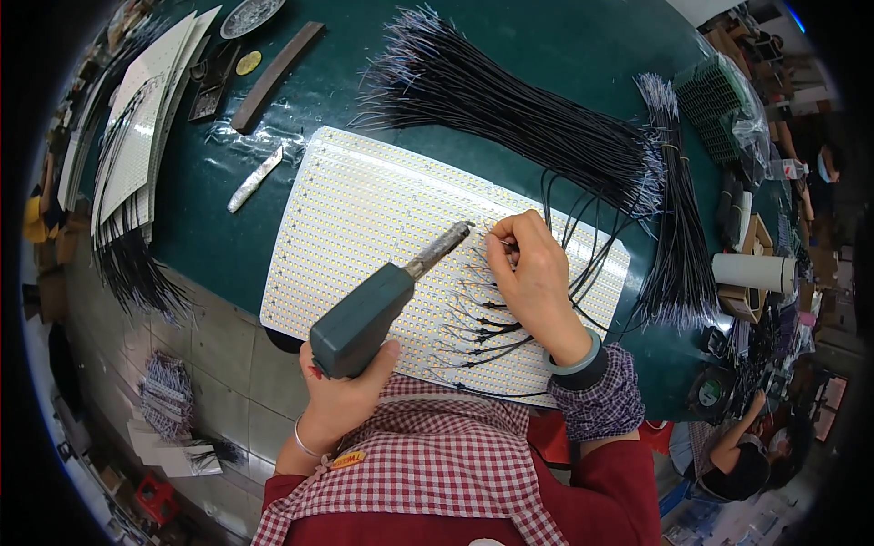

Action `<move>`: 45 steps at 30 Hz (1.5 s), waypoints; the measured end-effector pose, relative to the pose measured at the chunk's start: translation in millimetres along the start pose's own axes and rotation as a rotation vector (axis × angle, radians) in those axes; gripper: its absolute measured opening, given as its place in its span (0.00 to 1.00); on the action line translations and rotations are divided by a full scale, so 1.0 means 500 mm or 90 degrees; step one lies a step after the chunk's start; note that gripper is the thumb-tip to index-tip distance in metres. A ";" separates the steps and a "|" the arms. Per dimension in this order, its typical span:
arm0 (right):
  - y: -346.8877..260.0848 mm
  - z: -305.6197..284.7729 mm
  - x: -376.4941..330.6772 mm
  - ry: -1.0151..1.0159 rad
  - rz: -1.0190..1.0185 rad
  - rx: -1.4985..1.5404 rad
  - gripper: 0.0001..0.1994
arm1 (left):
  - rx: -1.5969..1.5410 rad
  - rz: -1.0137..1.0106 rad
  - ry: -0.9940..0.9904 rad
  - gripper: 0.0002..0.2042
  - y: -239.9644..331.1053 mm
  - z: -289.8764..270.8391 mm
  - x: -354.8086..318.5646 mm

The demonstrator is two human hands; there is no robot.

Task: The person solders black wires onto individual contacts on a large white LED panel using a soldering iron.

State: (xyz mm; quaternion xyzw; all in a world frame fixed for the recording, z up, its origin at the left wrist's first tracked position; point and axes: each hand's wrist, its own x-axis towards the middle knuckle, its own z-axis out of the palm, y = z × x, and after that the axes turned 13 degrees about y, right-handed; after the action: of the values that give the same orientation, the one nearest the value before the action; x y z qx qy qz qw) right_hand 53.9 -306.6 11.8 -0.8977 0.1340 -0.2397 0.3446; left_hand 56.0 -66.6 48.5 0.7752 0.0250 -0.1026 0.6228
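Observation:
A white LED board [355,209], dotted with rows of small yellowish chips, lies on the green table in front of me. Wrapped around the grip of a dark green soldering gun [364,318] is my left hand [348,391]. The gun's metal tip points up and right, just over the board. My right hand [533,273] is closed in a pinch beside that tip, at the thin end of a black wire. Several black wires [505,350] with thin bare-looking ends run across the board's right half, below and behind the right hand.
A thick bundle of black wires [519,109] lies beyond the board, with a second bundle [678,218] to its right. At left are stacked boards [146,118] with wires hanging, a utility knife [256,180], a brown bar [278,77] and a metal dish [250,16]. Another person [751,464] sits at right.

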 end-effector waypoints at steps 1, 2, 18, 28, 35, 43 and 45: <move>-0.001 0.001 0.000 -0.004 0.004 0.002 0.06 | -0.032 -0.040 0.029 0.09 -0.002 -0.002 -0.004; -0.002 0.001 -0.001 -0.007 0.009 0.004 0.06 | -0.064 -0.081 0.059 0.09 -0.003 -0.004 -0.006; -0.038 -0.052 0.019 -0.120 -0.189 -0.170 0.09 | -0.136 -0.012 0.137 0.21 -0.013 -0.034 0.024; -0.099 0.029 0.227 -0.107 -0.338 -0.211 0.06 | -0.232 -0.079 0.227 0.21 -0.013 -0.085 0.029; -0.047 0.202 0.325 0.064 -0.371 -0.202 0.04 | -0.217 -0.050 0.291 0.21 -0.038 -0.119 0.025; -0.043 0.207 0.329 0.075 -0.283 -0.099 0.03 | -0.239 -0.083 0.289 0.21 -0.031 -0.125 0.029; -0.052 0.187 0.322 0.065 -0.231 -0.040 0.03 | -0.233 -0.064 0.286 0.22 -0.027 -0.120 0.031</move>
State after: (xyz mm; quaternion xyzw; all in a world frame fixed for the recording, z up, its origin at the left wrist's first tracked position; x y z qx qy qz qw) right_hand 241.4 -301.3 23.3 -0.9042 -0.0053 -0.3391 0.2598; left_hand 76.4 -6.8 44.6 0.6510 0.2188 0.0471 0.7253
